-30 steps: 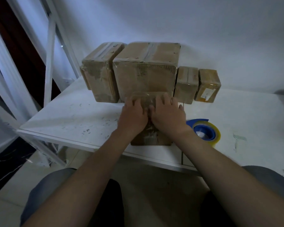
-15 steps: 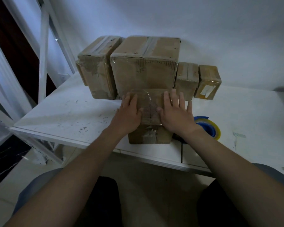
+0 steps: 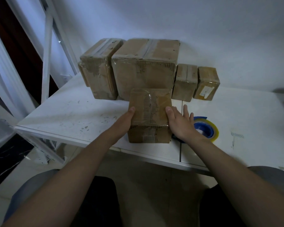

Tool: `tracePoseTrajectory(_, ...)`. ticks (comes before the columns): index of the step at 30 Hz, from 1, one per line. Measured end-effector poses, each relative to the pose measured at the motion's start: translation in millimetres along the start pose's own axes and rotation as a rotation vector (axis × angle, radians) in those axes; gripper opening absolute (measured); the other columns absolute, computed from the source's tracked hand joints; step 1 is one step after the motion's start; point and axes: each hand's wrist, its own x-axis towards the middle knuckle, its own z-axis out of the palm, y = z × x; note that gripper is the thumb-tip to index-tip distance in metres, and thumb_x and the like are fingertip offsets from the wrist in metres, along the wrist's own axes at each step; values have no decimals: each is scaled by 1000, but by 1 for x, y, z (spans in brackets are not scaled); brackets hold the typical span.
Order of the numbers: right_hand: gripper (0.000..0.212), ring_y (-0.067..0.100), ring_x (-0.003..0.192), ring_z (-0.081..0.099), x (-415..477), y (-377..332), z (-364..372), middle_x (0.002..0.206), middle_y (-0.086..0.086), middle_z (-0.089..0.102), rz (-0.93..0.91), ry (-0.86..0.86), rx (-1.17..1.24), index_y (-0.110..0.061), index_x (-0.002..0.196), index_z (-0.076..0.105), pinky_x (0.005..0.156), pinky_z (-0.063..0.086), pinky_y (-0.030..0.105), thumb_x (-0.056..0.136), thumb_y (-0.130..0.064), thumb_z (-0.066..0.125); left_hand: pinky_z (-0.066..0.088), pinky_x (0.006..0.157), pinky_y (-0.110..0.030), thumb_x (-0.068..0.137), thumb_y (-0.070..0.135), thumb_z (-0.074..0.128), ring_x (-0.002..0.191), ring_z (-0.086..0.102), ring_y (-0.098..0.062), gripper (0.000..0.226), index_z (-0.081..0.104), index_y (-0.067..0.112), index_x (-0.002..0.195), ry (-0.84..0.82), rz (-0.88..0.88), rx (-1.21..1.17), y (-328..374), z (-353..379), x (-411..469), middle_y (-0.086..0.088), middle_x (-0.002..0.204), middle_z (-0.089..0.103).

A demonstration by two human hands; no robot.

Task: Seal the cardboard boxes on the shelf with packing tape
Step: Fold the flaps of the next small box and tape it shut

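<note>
A small cardboard box (image 3: 150,110) with clear tape across its top stands near the front edge of the white shelf (image 3: 64,115). My left hand (image 3: 124,121) presses flat against the box's left side, thumb on the top edge. At the box's right side lies my right hand (image 3: 180,123), thumb on the top edge and fingers straight. A roll of packing tape (image 3: 208,130) with a blue core lies just right of my right hand, partly hidden by it.
Several taped cardboard boxes line the wall behind: a medium one (image 3: 98,69), a large one (image 3: 144,66), and two small ones (image 3: 184,82) (image 3: 206,83). A white metal frame (image 3: 46,63) rises at the left. The shelf's front edge is close to my knees.
Both hands slid apart from the middle of the box's top to its left and right sides. The taped top is now uncovered.
</note>
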Motion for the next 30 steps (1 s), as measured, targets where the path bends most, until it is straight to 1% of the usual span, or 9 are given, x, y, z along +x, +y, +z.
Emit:
tracePoseTrajectory(2, 73, 23, 153, -15, 1, -1, -1, 167, 0, 16, 13, -17, -5, -23, 156, 25, 120, -17, 48, 100, -62, 1, 27, 119, -37, 102, 60, 22, 132, 46, -21, 62, 40, 21, 147, 4, -39, -59, -4, -2, 3, -4, 147, 49)
tracePoseTrajectory(5, 74, 26, 154, -11, 3, 2, -7, 166, 2, 18, 0, 19, -65, -20, 154, 27, 121, -12, 52, 100, -64, 3, 19, 123, -40, 97, 69, 18, 146, 31, -23, 74, 29, 22, 154, 38, -3, -12, -6, -3, 2, -3, 159, 34)
tracePoseTrajectory(7, 68, 28, 154, -3, 2, 6, -12, 166, 1, 18, -115, 105, -126, -23, 156, 20, 123, -2, 53, 101, -62, 9, 21, 123, -44, 88, 81, 19, 149, 26, -22, 86, 25, 28, 155, 133, 151, 123, -8, -9, 4, 1, 162, 28)
tracePoseTrajectory(11, 63, 19, 154, 1, -3, -4, -16, 166, -8, 14, -369, 153, -125, -28, 159, 21, 125, 5, 46, 103, -56, 14, 20, 123, -48, 96, 70, 30, 153, 12, -14, 74, 22, 29, 157, 139, 550, 527, -9, -18, 13, 7, 165, 18)
tracePoseTrajectory(15, 71, 15, 154, -3, -1, -8, -4, 167, -9, 8, -417, 104, -305, -27, 159, 20, 125, 0, 48, 98, -62, 11, 10, 125, -44, 88, 74, 36, 152, -2, -7, 90, 21, 20, 158, 32, 576, 867, -8, -9, 13, 7, 167, 11)
tracePoseTrajectory(20, 94, 19, 155, 1, 2, -2, -8, 168, -3, 7, -488, 109, -560, -21, 160, 16, 124, 3, 50, 85, -78, 16, 11, 122, -38, 84, 74, 43, 142, -12, 6, 96, 19, 18, 159, 32, 619, 907, -15, -15, 20, 8, 167, 7)
tracePoseTrajectory(24, 102, 18, 155, 1, -1, 1, -8, 168, 0, 9, -513, 126, -584, -16, 160, 15, 124, 1, 48, 81, -80, 21, 12, 121, -37, 80, 83, 40, 148, -12, 1, 105, 14, 18, 160, -11, 591, 774, -23, -22, 19, 9, 167, 2)
tracePoseTrajectory(27, 101, 15, 154, -5, -2, 3, -9, 168, 0, 2, -491, 120, -537, -17, 160, 7, 124, -4, 45, 83, -79, 31, 15, 122, -33, 83, 83, 38, 152, -3, -7, 106, -2, 23, 160, -21, 539, 672, -29, -27, 11, 10, 167, -10)
tracePoseTrajectory(30, 103, 15, 154, -8, -7, 4, -10, 168, 1, -5, -452, 113, -461, -17, 160, 0, 125, -7, 44, 86, -76, 38, 22, 120, -37, 90, 64, 40, 150, 12, -11, 93, -12, 27, 158, -30, 440, 612, -30, -28, -4, 5, 167, -7)
